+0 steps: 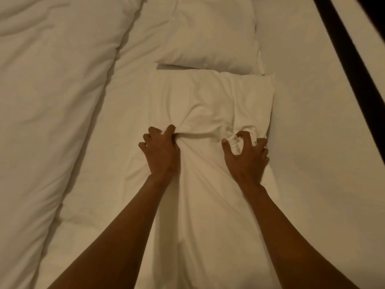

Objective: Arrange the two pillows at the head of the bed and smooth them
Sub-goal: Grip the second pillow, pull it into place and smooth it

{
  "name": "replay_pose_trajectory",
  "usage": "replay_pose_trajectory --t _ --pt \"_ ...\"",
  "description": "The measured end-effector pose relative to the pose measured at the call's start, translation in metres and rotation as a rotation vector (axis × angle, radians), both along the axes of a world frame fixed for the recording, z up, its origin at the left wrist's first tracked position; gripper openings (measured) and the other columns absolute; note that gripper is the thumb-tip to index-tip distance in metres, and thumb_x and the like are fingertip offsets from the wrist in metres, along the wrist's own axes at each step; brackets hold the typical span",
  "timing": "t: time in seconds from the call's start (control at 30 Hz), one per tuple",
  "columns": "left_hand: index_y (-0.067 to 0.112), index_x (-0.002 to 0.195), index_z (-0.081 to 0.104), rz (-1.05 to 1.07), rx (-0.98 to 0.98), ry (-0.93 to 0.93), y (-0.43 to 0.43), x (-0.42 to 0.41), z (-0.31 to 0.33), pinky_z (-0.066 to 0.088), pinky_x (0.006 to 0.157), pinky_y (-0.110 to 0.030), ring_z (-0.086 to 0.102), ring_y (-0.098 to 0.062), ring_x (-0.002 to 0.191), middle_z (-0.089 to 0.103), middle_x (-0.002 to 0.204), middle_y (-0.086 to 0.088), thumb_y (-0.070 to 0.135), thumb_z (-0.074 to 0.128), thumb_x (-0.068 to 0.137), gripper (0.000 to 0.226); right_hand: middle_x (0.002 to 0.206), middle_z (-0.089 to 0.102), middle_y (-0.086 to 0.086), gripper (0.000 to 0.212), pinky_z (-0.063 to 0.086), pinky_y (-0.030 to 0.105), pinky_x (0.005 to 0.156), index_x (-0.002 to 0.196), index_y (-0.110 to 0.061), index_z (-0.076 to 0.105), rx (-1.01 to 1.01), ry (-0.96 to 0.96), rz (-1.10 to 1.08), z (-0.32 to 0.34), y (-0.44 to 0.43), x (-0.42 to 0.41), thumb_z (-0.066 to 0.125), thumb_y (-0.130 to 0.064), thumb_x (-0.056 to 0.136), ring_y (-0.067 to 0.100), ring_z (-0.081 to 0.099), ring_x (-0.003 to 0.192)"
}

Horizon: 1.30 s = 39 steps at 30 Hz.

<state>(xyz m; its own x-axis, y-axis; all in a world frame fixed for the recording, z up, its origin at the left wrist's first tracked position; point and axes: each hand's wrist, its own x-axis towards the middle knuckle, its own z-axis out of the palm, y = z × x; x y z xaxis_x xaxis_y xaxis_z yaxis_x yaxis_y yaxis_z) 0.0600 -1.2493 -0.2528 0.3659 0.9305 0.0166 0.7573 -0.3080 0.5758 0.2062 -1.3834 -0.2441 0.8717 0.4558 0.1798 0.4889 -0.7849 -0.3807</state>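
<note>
- White cotton everywhere: we see two pillows on a pale bed sheet [312,142], with a bunched duvet [52,101] off to the left.
- Near pillow [210,97] lies directly under our arms, its long axis running away from us, its far end just touching the far pillow [212,32].
- Far pillow sits plump and fairly smooth, lined up end to end with the near one; a dark bed frame [350,49] runs along the right side.
- Left hand [161,149]: fingers curled and pinching a ridge of the near pillow's cover, thumb side inward.
- Right hand [246,155]: fingers clawed, half spread, tips digging into a knot of cover beside the pillow's right edge.
- Between the two hands the fabric is drawn into a tight crease, with wrinkles fanning toward the far end.
- Both hands grip about the pillow's middle, level with each other, so neither is nearer.
- We judge the coming move turns on that axis: a pull or push along it shifts the pillow, while sweeping outward would flatten the creases.
- Smoothing looks unfinished on the near pillow.
</note>
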Motion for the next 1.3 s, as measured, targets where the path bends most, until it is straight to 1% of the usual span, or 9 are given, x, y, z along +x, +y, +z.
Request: replay_pose_trajectory --t 0.2,0.33,0.5,0.57,0.67,0.73,0.83,1.0,1.3 --pt "0.015 0.112 0.060 -0.019 0.032 -0.313 0.020 0.002 0.023 0.037 0.084 -0.041 0.050 -0.027 0.083 0.049 0.091 -0.012 0.008 0.039 0.098 0.026 0.112 0.048 0.005 0.045 0.038 0.035 0.083 0.110 -0.028 0.060 0.216 0.030 -0.068 0.012 0.012 0.001 0.064 -0.061 0.080 0.027 0.052 0.097" --pt "0.014 0.114 0.061 -0.124 0.068 -0.226 0.011 -0.009 0.009 0.032 0.080 -0.036 0.053 -0.030 0.082 0.051 0.090 -0.009 0.011 0.048 0.097 0.021 0.118 0.050 0.013 0.048 0.039 0.040 0.083 0.118 -0.026 0.057 0.076 0.031 -0.078 -0.006 -0.008 0.008 0.062 -0.060 0.085 0.037 0.053 0.101" --pt "0.019 0.128 0.053 -0.150 0.064 -0.168 -0.007 -0.020 -0.002 0.034 0.092 -0.039 0.053 -0.028 0.108 0.054 0.116 -0.009 0.032 0.054 0.097 0.034 0.139 0.045 0.016 0.048 0.038 0.050 0.104 0.134 -0.020 0.053 0.029 -0.182 0.024 0.006 -0.010 0.001 0.053 -0.047 0.094 0.037 0.048 0.123" --pt "0.023 0.140 0.045 -0.194 0.076 -0.180 -0.015 -0.023 0.000 0.032 0.107 -0.045 0.045 -0.025 0.129 0.048 0.137 -0.009 0.037 0.051 0.097 0.046 0.149 0.042 0.013 0.049 0.032 0.046 0.113 0.143 -0.021 0.048 0.083 -0.222 0.182 0.013 -0.001 -0.014 0.048 -0.043 0.099 0.032 0.042 0.134" --pt "0.037 0.155 0.018 -0.334 0.033 -0.012 -0.024 -0.040 -0.013 0.012 0.122 -0.052 0.010 -0.020 0.153 0.017 0.164 -0.005 0.053 0.034 0.101 0.058 0.163 0.025 0.009 0.054 0.017 0.048 0.122 0.156 -0.032 0.027 -0.104 -0.127 0.391 -0.005 -0.013 -0.030 0.033 -0.048 0.104 0.025 0.019 0.152" --pt "0.041 0.156 0.000 -0.316 -0.066 0.130 -0.021 -0.059 -0.029 -0.001 0.123 -0.052 -0.007 -0.018 0.153 -0.003 0.167 0.000 0.068 0.023 0.097 0.068 0.166 0.017 0.008 0.057 0.014 0.049 0.123 0.158 -0.033 0.017 -0.167 -0.084 0.357 -0.018 -0.033 -0.023 0.026 -0.051 0.105 0.023 0.009 0.154" --pt "0.038 0.155 -0.011 -0.202 -0.208 0.224 -0.007 -0.082 -0.033 -0.008 0.122 -0.053 -0.015 -0.027 0.152 -0.011 0.166 -0.007 0.078 0.009 0.090 0.079 0.166 0.016 0.011 0.058 0.014 0.051 0.123 0.159 -0.030 0.015 -0.176 -0.062 0.281 -0.014 -0.044 -0.016 0.024 -0.050 0.105 0.026 0.009 0.154" --pt "0.022 0.158 0.000 -0.342 0.035 0.005 -0.049 -0.085 -0.003 0.001 0.125 -0.043 -0.007 -0.021 0.153 -0.003 0.166 -0.004 0.055 0.021 0.100 0.070 0.167 0.011 0.008 0.058 0.007 0.042 0.125 0.159 -0.025 0.017 -0.076 -0.024 0.335 0.008 -0.049 -0.068 0.031 -0.044 0.106 0.023 0.005 0.154" --pt "0.026 0.158 0.016 -0.339 0.040 0.159 -0.116 -0.114 -0.030 0.013 0.122 -0.051 0.004 -0.024 0.154 0.007 0.167 -0.005 0.051 0.034 0.099 0.066 0.168 0.004 0.006 0.062 0.012 0.047 0.124 0.159 -0.031 0.010 -0.249 -0.011 0.256 -0.013 -0.111 -0.094 0.029 -0.051 0.104 0.023 0.002 0.154"
